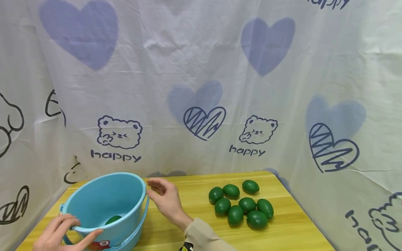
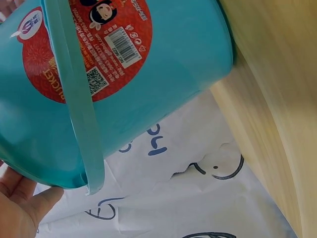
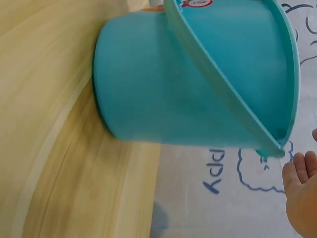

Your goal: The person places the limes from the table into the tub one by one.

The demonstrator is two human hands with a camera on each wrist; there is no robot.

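A light blue bucket (image 1: 103,195) with a swing handle stands at the table's left, and one dark green oval fruit (image 1: 113,219) shows inside it. My left hand (image 1: 58,235) grips the bucket's near left rim, thumb outside and fingers over the edge; the left wrist view shows only part of that hand (image 2: 20,208). Beside the far right rim is my right hand (image 1: 168,200), its fingers loosely bent. In the right wrist view, a small gap separates this hand (image 3: 302,198) from the handle's hinge. Nothing shows in its grasp.
Several dark green oval fruits (image 1: 235,214) lie grouped on the right of the yellow wood-grain table (image 1: 188,240). A white curtain (image 1: 176,55) with hearts and bears hangs behind and at both sides. A red label (image 2: 119,54) is on the bucket's wall.
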